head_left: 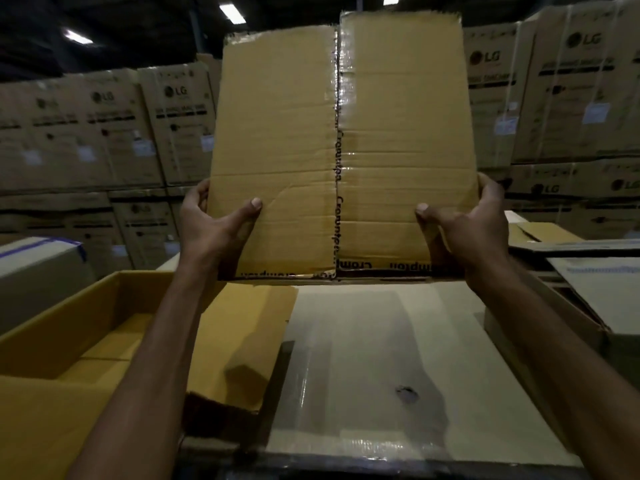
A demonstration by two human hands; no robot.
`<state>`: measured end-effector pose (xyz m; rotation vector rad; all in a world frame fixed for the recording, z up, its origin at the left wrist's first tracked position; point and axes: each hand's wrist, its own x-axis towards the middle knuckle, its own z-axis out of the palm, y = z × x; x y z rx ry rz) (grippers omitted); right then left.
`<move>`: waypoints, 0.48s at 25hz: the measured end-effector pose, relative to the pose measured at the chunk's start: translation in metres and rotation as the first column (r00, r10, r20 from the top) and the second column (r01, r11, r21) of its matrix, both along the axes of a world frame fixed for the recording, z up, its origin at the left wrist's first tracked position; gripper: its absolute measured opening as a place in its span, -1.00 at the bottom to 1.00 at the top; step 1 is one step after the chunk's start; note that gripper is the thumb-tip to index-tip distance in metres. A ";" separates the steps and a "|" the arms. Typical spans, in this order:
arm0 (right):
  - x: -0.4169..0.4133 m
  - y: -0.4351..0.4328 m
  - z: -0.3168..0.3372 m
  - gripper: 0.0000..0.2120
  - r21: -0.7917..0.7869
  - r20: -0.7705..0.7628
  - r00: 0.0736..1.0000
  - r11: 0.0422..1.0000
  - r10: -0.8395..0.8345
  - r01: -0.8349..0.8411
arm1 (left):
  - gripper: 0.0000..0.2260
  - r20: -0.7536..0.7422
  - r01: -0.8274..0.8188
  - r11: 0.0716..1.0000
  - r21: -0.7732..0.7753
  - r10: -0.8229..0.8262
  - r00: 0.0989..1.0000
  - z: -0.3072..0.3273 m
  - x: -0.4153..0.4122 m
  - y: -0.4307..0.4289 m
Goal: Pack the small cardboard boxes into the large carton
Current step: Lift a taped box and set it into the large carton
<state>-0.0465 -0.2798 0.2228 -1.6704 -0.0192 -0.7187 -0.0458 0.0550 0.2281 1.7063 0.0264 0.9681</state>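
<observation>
Cardboard box (343,140), sealed along its middle seam with glossy printed tape, is held upright in the air in front of the camera. The left hand (211,226) grips its lower left edge and the right hand (464,230) its lower right edge. Each thumb presses on the near face, with the fingers wrapped behind.

Below and to the left stands the large carton (62,327), open at the top, with one flap (242,341) folded outward toward the middle. Flat brown cardboard with a seam shows low inside it; whether that is the carton's bottom or boxes already packed cannot be told. The held box hangs above and to the right of this opening, not over it.

Under the box lies a pale taped cardboard surface (381,358) with a small dark mark (407,393). Stacked printed cartons (104,133) fill the background.
</observation>
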 end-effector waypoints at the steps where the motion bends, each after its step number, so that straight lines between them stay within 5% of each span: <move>1: -0.011 0.010 0.004 0.03 0.012 0.011 1.000 1.000 0.026 -0.026 | -0.13 0.012 -0.014 1.000 0.001 0.014 1.000 0.003 -0.010 0.012; 12: -0.067 0.185 0.057 -0.32 -0.001 -0.008 0.948 0.948 0.318 -0.318 | -0.31 -0.134 0.103 0.991 -0.081 -0.113 0.985 0.053 -0.098 0.260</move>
